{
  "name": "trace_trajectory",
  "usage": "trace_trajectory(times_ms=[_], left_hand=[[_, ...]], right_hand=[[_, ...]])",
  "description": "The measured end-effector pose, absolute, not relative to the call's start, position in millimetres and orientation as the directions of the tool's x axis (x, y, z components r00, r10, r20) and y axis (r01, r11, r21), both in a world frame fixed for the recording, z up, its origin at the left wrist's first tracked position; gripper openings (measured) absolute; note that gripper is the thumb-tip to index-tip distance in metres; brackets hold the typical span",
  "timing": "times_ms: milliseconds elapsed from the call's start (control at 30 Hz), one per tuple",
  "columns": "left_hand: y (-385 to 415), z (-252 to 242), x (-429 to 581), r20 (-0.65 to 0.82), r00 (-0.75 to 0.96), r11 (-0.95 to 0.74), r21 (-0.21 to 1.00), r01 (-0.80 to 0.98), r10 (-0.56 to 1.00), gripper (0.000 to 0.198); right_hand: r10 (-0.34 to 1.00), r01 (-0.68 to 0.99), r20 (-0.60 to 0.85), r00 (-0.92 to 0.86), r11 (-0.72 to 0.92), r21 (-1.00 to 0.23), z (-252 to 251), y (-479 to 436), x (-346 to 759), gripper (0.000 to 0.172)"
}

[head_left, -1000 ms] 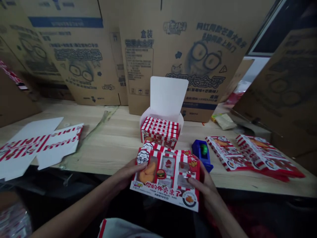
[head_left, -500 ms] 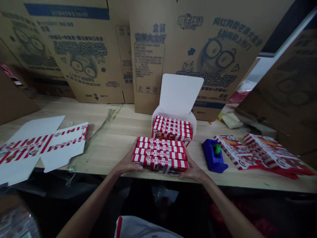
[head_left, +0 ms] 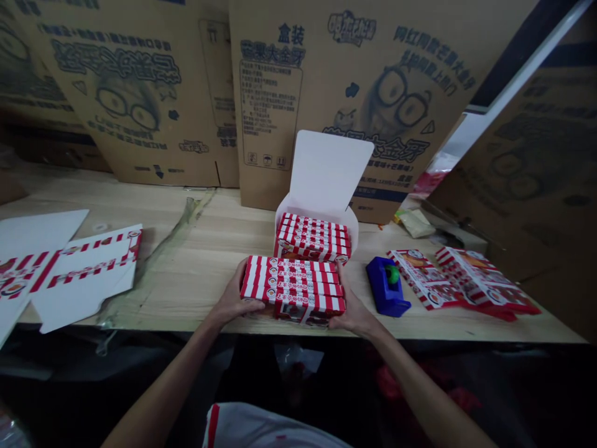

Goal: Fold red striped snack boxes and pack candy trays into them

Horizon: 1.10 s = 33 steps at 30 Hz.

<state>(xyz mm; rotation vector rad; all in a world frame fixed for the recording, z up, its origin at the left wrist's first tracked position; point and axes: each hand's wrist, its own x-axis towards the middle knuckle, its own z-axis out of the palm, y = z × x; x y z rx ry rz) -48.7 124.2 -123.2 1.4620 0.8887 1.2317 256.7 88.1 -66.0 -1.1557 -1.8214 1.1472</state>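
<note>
Fingers (head_left: 253,305) of left hand (head_left: 229,300) and right hand (head_left: 355,315), loosely curved, clasped on 2 ends of striped boxes (head_left: 293,287) between them, open-lidded carton (head_left: 331,171) just beyond, blue tape dispenser (head_left: 382,294) right of right-hand fingers

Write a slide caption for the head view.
Left hand and right hand clasp striped red-and-white cardboard boxes before an open cardboard carton with raised white lid.

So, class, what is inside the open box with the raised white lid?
Striped red and white packs sit in a row inside the open box. Their lower parts and the box's floor are covered, so cannot be seen.
</note>
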Motion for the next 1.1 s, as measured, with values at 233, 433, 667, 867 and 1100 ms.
trace_trajectory(times_ms=[233,433,667,867,1100], left_hand=[[122,-122,-49,0.270,0.233,-0.257,0.963,-0.082,0.934,0.113],[121,-115,-55,0.267,0.348,-0.289,0.957,0.012,0.899,0.116],[127,-124,-68,0.298,0.442,-0.426,0.877,0.223,0.846,0.106],[119,-103,-69,0.325,0.403,-0.426,0.885,0.190,0.855,0.098],[131,-22,-58,0.429,0.052,-0.401,0.875,-0.270,0.902,0.084]], right_hand=[[0.723,0.688,-0.034,-0.690,0.642,-0.339,14,106,226,0.118],[0.685,0.726,-0.268,-0.677,0.681,-0.093,18,133,187,0.117],[0.692,0.729,-0.283,-0.664,0.684,-0.040,12,136,182,0.121],[0.732,0.770,-0.240,-0.637,0.615,-0.169,16,124,182,0.120],[0.783,0.654,0.101,-0.614,0.577,-0.489,128,116,241,0.110]])
